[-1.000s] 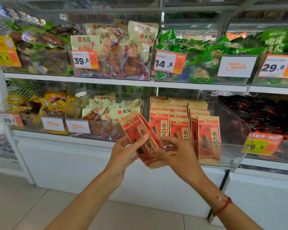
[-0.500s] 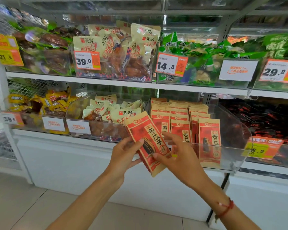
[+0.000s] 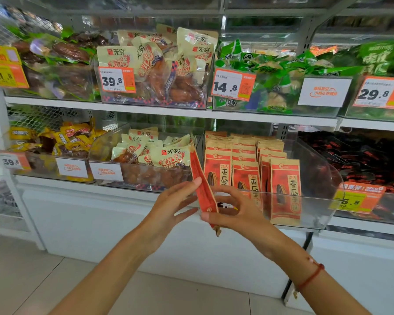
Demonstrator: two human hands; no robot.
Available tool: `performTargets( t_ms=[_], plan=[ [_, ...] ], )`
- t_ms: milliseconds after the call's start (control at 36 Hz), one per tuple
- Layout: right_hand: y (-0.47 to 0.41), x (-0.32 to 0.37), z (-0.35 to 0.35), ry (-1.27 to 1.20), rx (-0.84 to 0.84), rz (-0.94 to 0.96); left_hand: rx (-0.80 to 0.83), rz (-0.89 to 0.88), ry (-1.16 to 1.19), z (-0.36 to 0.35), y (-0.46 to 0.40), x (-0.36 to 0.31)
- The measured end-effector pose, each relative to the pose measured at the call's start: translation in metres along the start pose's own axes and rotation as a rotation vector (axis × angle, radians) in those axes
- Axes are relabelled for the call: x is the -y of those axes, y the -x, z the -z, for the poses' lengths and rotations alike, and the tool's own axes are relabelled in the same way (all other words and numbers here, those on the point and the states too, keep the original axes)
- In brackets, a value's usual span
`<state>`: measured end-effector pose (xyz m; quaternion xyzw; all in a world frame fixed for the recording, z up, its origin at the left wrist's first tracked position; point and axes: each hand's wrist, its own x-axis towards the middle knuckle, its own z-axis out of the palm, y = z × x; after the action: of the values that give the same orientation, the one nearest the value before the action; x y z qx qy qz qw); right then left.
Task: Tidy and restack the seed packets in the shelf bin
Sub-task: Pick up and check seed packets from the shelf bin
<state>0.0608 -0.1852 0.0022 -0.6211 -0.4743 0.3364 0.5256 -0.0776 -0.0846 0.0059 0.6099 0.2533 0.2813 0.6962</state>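
Observation:
Several red-and-tan seed packets (image 3: pixel 246 164) stand upright in rows inside a clear plastic shelf bin (image 3: pixel 316 201) on the lower shelf. In front of the bin's left corner I hold one more red seed packet (image 3: pixel 201 185), turned edge-on to the camera. My right hand (image 3: pixel 234 212) grips its lower end between thumb and curled fingers. My left hand (image 3: pixel 168 208) sits on the packet's left side, straight fingers touching its face near the middle.
A clear bin of cream snack packs (image 3: pixel 150 155) stands left of the seed bin, and a bin of dark red packs (image 3: pixel 362 160) is to the right. A yellow price tag (image 3: pixel 355 198) hangs at the seed bin's right front. Another shelf of bins runs above.
The held packet has rotated from showing its printed front to edge-on, and stands more upright. Both hands have stayed in front of the bin.

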Motion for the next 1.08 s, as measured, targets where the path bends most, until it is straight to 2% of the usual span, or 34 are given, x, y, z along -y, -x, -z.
performTargets(
  t_ms=[56, 167, 250, 333, 444, 556, 806, 972, 1083],
  plan=[
    [0.001, 0.001, -0.001, -0.02, 0.03, -0.024, 0.052, 0.029, 0.035, -0.003, 0.002, -0.003],
    [0.003, 0.003, 0.001, 0.02, 0.07, -0.041, 0.035, 0.078, 0.071, 0.0, 0.002, -0.001],
    [0.001, 0.007, 0.005, 0.053, -0.006, -0.015, 0.057, 0.108, -0.007, 0.002, 0.002, 0.001],
    [0.002, 0.01, 0.008, -0.014, -0.094, 0.005, 0.088, 0.13, -0.109, -0.001, 0.002, 0.005],
    [0.002, 0.008, 0.011, -0.085, -0.122, -0.005, 0.113, 0.145, -0.14, -0.006, 0.002, 0.01],
    [0.002, 0.005, 0.014, -0.143, -0.123, -0.007, 0.062, 0.148, -0.13, -0.009, 0.0, 0.011],
    [0.002, 0.003, 0.009, -0.089, -0.183, 0.055, -0.018, 0.127, -0.138, -0.013, -0.002, 0.013],
    [0.002, 0.004, 0.001, 0.0, -0.134, 0.16, -0.09, 0.041, 0.03, -0.004, -0.003, 0.003],
    [0.002, 0.001, -0.004, 0.048, -0.141, 0.23, -0.157, -0.008, 0.05, -0.005, -0.002, 0.001]
  ],
)
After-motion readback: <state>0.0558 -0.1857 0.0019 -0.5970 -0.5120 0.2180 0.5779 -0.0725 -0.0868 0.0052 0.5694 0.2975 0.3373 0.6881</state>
